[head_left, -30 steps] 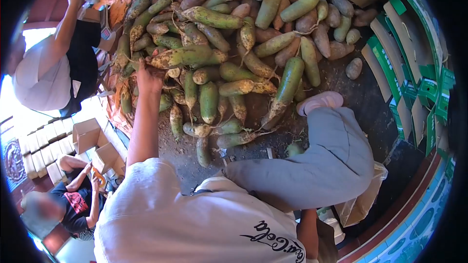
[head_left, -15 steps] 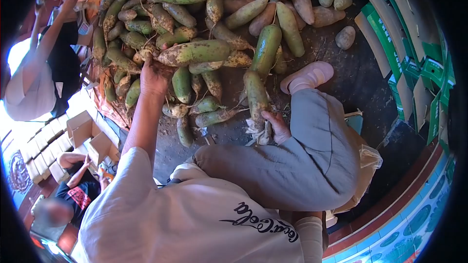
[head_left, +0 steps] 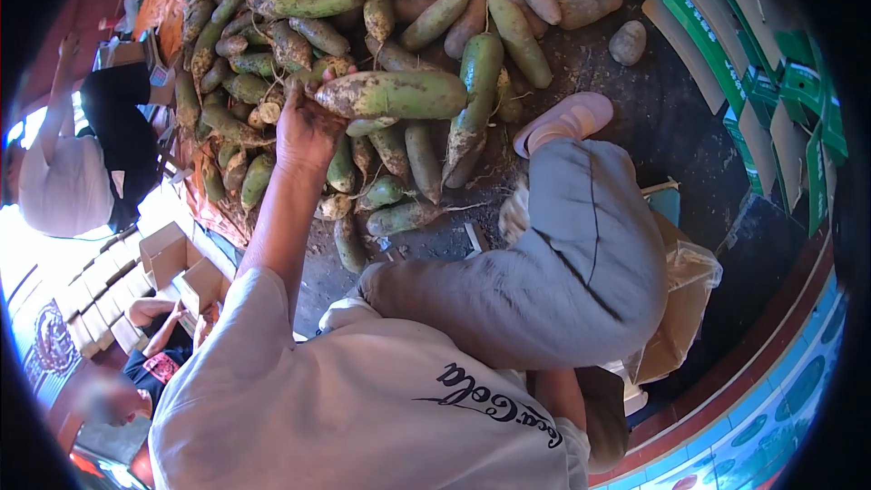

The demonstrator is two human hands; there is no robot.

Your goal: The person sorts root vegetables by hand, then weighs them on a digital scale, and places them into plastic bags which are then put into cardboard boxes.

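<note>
While its smoother end points toward the right of the view, the large green root [head_left: 399, 95] lies level over the near part of the pile [head_left: 313, 4], its brown-stained end in the left hand [head_left: 307, 132]. That hand is curled about the stained end, thumb and fingers closing on it, with soil dark on the skin. The right hand is hidden behind the bent leg [head_left: 590, 254], so its state cannot be told; only the right forearm [head_left: 561, 395] shows, below the thigh.

Around the held root lie many others, green, muddy or dull reddish, some trailing thin rootlets. One short, pale brown root [head_left: 628, 43] rests apart from the pile on the dark floor [head_left: 667, 118], above the pink shoe [head_left: 581, 118]. Beside the shin, a pale, ragged bundle [head_left: 514, 213] is partly covered; what it is cannot be told.

Farther right, green-and-brown cartons [head_left: 726, 63] stand in a curved row, and a box with clear plastic [head_left: 676, 308] sits beside the knee. At the left edge are two other people, one in a light top [head_left: 68, 186], the other in a dark shirt [head_left: 150, 367] near open cardboard boxes [head_left: 163, 254].
</note>
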